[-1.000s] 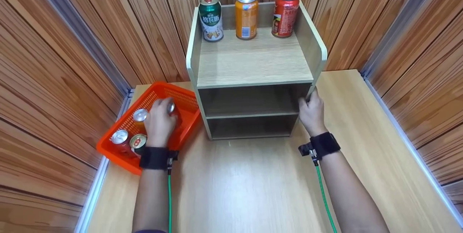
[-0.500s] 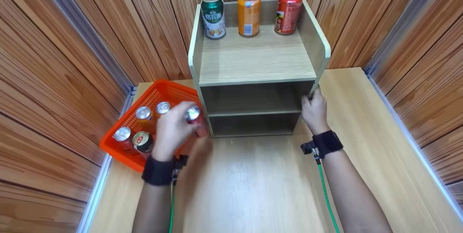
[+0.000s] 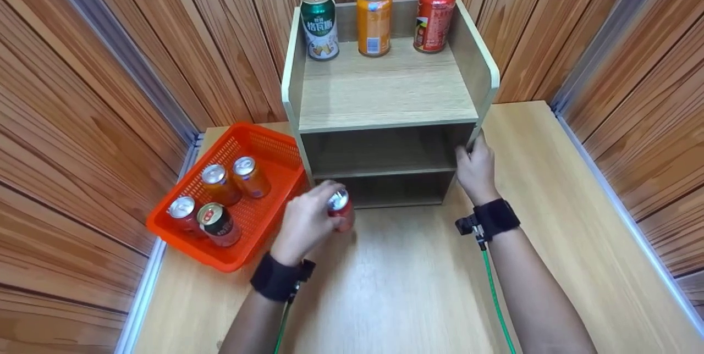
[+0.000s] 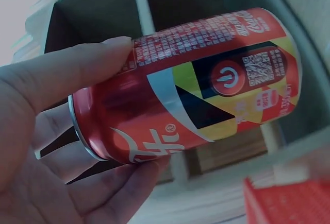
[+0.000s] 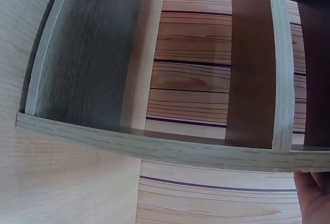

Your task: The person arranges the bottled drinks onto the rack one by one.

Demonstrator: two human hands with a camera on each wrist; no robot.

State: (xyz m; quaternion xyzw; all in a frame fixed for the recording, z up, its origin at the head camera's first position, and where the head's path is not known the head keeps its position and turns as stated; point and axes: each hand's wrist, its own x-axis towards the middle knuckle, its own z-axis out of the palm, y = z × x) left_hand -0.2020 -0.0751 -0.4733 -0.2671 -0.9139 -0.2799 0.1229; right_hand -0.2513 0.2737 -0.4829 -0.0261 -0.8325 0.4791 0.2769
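Left hand [image 3: 305, 222] held a red can [image 3: 341, 210] just above the worktop [image 3: 396, 282], in front of the wooden shelf unit [image 3: 385, 101] and level with its lowest opening. In the left wrist view the thumb lay along one side of the can [image 4: 191, 80] and the fingers [image 4: 129, 183] curled round the other, a full wrap about the body near the top end, the can tilted off upright. Right hand [image 3: 474, 170] gripped the front edge of the unit's right side panel, fingers curled on the board. Orange basket [image 3: 231, 252] sat just left of the unit with four cans [image 3: 220, 200] standing in it. Three more stood along the back of the top shelf: green can [image 3: 319, 24], orange can [image 3: 374, 21], red can at right [image 3: 434, 7]. Judgement: the held can looked rigid, with smooth, slick painted walls; whether full or empty could not be told, so its weight is unknown. Thin walls would likely dent under a hard squeeze; a mid-body wrap seems the safest hold.
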